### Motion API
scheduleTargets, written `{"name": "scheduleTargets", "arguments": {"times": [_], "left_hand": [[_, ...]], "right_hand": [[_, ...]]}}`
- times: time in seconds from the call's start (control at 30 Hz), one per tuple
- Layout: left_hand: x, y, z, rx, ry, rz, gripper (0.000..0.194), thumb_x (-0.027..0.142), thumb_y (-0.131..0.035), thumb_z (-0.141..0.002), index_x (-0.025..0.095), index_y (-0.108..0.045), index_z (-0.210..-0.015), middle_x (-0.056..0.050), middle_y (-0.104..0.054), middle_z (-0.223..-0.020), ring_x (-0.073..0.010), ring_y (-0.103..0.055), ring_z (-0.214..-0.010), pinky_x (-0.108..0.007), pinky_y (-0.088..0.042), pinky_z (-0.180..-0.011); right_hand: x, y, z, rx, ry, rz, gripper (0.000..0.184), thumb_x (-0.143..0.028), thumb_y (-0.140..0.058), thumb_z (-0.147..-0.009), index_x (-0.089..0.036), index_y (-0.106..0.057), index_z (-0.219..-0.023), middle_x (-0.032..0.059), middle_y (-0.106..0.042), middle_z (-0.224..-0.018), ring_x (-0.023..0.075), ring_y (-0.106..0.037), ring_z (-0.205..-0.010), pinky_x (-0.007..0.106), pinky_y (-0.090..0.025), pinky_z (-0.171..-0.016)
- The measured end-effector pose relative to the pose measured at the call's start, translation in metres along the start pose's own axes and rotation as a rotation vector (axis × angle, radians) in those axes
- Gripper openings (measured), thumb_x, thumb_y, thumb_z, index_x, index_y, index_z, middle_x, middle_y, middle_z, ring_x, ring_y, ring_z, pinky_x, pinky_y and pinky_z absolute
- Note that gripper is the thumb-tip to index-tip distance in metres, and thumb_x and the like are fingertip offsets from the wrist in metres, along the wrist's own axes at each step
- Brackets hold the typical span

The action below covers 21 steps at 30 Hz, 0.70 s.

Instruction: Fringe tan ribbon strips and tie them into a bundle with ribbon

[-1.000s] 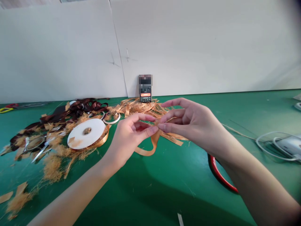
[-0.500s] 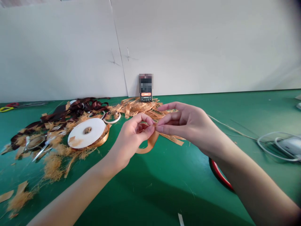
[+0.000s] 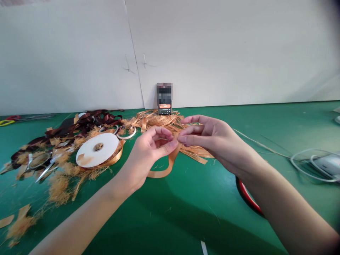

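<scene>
You are pinching the orange ribbon between your left hand and right hand, its loop hanging downward, nearer your left hand, at centre frame.

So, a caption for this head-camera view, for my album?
Left hand and right hand pinch an orange satin ribbon loop over a green table beside frayed ribbon scraps.
</scene>
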<state>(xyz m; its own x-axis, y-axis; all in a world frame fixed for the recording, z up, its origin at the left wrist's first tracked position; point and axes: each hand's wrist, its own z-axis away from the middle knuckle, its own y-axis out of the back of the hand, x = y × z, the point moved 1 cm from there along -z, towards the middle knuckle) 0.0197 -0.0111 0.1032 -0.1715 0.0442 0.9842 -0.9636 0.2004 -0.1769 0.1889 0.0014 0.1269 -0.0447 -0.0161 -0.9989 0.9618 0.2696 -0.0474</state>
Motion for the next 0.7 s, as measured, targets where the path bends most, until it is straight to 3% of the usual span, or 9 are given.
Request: {"name": "scheduleTargets", "arguments": {"times": [0.3,0.5,0.7], "left_hand": [[0.0021,-0.0054,0.0009,0.065,0.024,-0.049,0.019,0.019,-0.077,-0.068,0.018,-0.062,-0.08,0.002,-0.064,-0.078,-0.0113,-0.061,-0.08,-0.024,-0.047,-0.077],[-0.0006,-0.0048,0.0003,0.079,0.057,-0.011,0.022,0.021,-0.078,-0.067,0.017,-0.063,-0.082,0.001,-0.066,-0.082,-0.012,-0.062,-0.084,-0.024,-0.048,-0.08],[-0.0015,-0.0027,0.0012,0.077,0.022,-0.033,0.021,0.023,-0.079,-0.068,0.018,-0.064,-0.083,0.002,-0.066,-0.082,-0.0095,-0.062,-0.082,-0.02,-0.049,-0.078]], "right_hand": [[-0.0049,-0.0042,0.0016,0.093,0.032,0.129,0.037,-0.011,-0.072,-0.063,-0.019,-0.055,-0.095,-0.0008,-0.07,-0.072,0.0147,-0.066,-0.067,0.028,-0.052,-0.063],[-0.0022,0.0027,-0.0006,0.226,0.11,0.15,0.034,-0.019,-0.072,-0.066,-0.018,-0.055,-0.096,0.0008,-0.07,-0.074,0.0145,-0.065,-0.07,0.027,-0.049,-0.064],[-0.0028,0.0017,-0.0011,0.242,0.106,0.089,0.031,-0.02,-0.071,-0.067,-0.018,-0.057,-0.094,0.0017,-0.07,-0.077,0.015,-0.066,-0.072,0.028,-0.049,-0.065]]}}
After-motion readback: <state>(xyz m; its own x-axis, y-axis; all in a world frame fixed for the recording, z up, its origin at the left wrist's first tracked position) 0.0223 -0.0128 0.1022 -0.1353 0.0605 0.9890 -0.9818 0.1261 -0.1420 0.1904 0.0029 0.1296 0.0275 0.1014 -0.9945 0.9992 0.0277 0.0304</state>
